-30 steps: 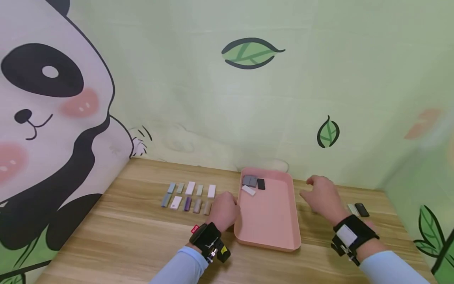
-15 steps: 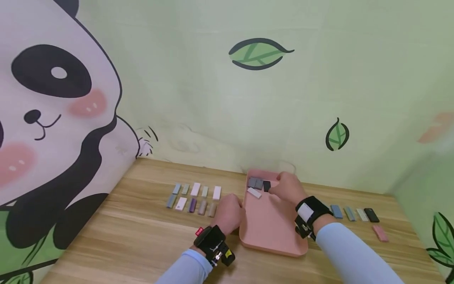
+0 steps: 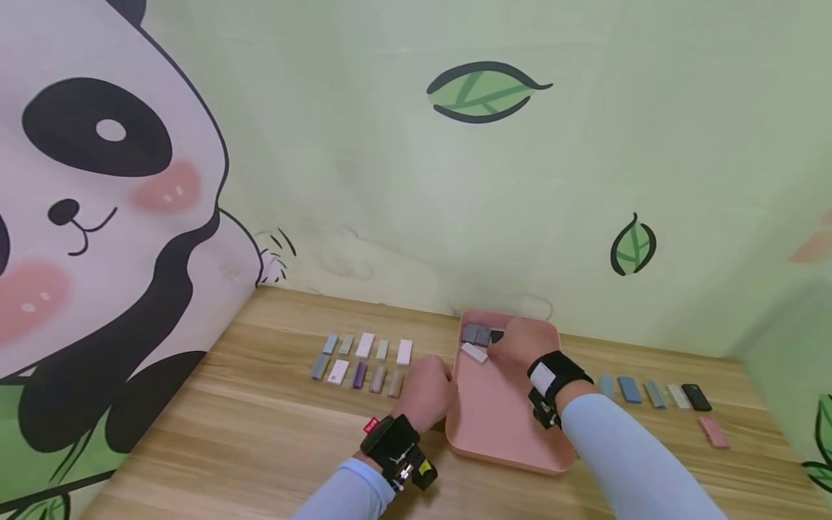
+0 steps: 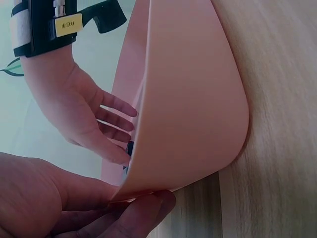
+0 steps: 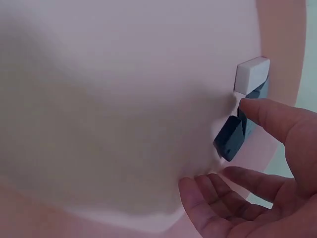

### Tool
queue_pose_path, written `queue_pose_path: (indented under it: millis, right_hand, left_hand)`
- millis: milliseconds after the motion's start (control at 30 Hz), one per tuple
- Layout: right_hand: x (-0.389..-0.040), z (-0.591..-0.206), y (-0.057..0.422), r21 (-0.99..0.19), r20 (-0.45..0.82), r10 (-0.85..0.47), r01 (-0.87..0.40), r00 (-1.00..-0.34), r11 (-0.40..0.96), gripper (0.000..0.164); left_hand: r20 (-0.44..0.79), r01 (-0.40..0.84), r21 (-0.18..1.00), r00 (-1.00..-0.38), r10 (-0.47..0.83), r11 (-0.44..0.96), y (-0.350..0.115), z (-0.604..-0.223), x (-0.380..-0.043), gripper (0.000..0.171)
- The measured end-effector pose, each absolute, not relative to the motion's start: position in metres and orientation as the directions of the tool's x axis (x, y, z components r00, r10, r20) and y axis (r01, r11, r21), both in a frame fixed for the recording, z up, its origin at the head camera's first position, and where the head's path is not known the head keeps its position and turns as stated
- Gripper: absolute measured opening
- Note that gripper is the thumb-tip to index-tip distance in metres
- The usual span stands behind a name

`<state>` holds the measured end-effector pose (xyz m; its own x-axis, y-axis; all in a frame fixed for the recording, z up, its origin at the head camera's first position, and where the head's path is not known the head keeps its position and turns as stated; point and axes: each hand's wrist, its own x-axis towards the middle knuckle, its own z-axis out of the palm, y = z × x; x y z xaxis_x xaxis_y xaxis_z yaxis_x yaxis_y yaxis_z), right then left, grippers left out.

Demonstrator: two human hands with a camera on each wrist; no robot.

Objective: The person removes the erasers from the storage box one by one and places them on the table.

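My left hand (image 3: 425, 393) pinches the near-left rim of the pink tray (image 3: 500, 433), thumb on one side and fingers on the other in the left wrist view. Inside the tray's far end, my right hand (image 3: 523, 343) reaches down beside a small black block (image 5: 229, 138). In the right wrist view the thumb and fingers stand spread around that tilted black block, with a gap visible on the finger side. Beside it lie two dark grey blocks (image 3: 476, 334), partly behind the thumb in the right wrist view, and a white block (image 3: 474, 352).
Left of the tray, two rows of small blocks stand on the wooden table (image 3: 260, 433), a purple block (image 3: 359, 375) among them. To the right lie several more, including a blue block (image 3: 629, 390), a black block (image 3: 697, 397) and a pink block (image 3: 713, 432). A printed wall rises behind.
My right hand has moved left from beside the tray into its far end, at the black block, which now sits tilted. The left hand stays at the tray's rim. The head view has shifted slightly.
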<state>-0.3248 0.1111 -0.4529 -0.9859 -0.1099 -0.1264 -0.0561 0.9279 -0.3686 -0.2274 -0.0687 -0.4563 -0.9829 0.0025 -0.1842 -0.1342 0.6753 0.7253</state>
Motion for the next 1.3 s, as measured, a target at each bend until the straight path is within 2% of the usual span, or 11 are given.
queue_pose_path:
  millis: [133, 300, 533, 933, 1167, 1300]
  right_hand:
    - [-0.331, -0.461, 0.108, -0.455, -0.150, -0.132, -0.050, -0.980, 0.889, 0.019]
    - [-0.334, -0.464, 0.106, -0.422, -0.118, -0.159, -0.095, -0.980, 0.902, 0.013]
    - [-0.322, -0.459, 0.108, -0.412, -0.078, -0.202, -0.153, -0.976, 0.898, 0.032]
    - [-0.300, -0.452, 0.113, -0.465, -0.106, -0.253, -0.176, -0.962, 0.868, 0.031]
    - [-0.287, -0.434, 0.126, -0.468, -0.055, -0.263, -0.208, -0.963, 0.859, 0.021]
    - [-0.281, -0.423, 0.141, -0.519, -0.074, -0.229, -0.158, -0.971, 0.840, 0.012]
  left_hand:
    - [-0.187, -0.141, 0.722, -0.982, -0.004, 0.677, -0.069, -0.459, -0.228, 0.028]
    - [-0.174, -0.128, 0.712, -0.985, -0.002, 0.691, -0.070, -0.459, -0.230, 0.027]
    - [-0.139, -0.105, 0.698, -0.990, -0.010, 0.708, -0.068, -0.458, -0.229, 0.027]
    - [-0.136, -0.103, 0.697, -0.991, -0.010, 0.710, -0.066, -0.458, -0.228, 0.024]
    - [-0.143, -0.103, 0.687, -0.990, -0.005, 0.719, -0.066, -0.456, -0.227, 0.027]
    - [-0.123, -0.088, 0.690, -0.992, -0.004, 0.719, -0.066, -0.456, -0.227, 0.027]
